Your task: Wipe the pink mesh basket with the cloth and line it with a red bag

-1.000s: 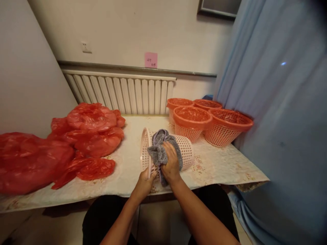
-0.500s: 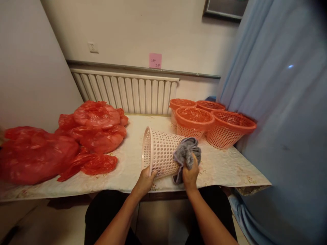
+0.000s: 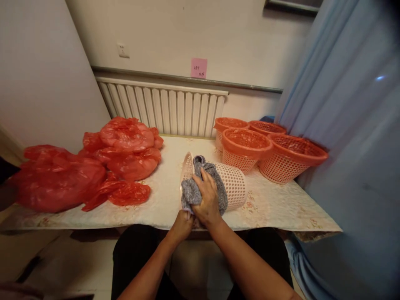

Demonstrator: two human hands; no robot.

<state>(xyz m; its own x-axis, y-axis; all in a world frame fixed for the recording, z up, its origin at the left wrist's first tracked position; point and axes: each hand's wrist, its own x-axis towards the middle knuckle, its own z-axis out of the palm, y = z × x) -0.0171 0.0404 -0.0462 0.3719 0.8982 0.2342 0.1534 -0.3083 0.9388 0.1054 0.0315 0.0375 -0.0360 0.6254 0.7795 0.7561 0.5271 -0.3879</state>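
Note:
A pale pink perforated wastebasket (image 3: 234,185) lies on its side at the front of the table, its mouth facing left. My left hand (image 3: 183,223) is closed on the basket's rim at the lower near side. Pressed against the basket's outer wall, close to the rim, is a grey cloth (image 3: 191,195) with purple edging. My right hand (image 3: 206,196) grips the cloth from above, fingers pointing up and left. The cloth and that hand hide part of the basket wall.
Several wastebaskets (image 3: 239,160) lined with red bags stand upright at the back right, beside a blue curtain (image 3: 353,137). Filled red plastic bags (image 3: 59,179) are heaped on the left. A flowered cloth covers the table (image 3: 268,204). Behind it is a white radiator (image 3: 175,110).
My right hand has slid the grey cloth leftward along the basket, from its base end to near the rim. My left hand still holds the rim. The view has shifted slightly.

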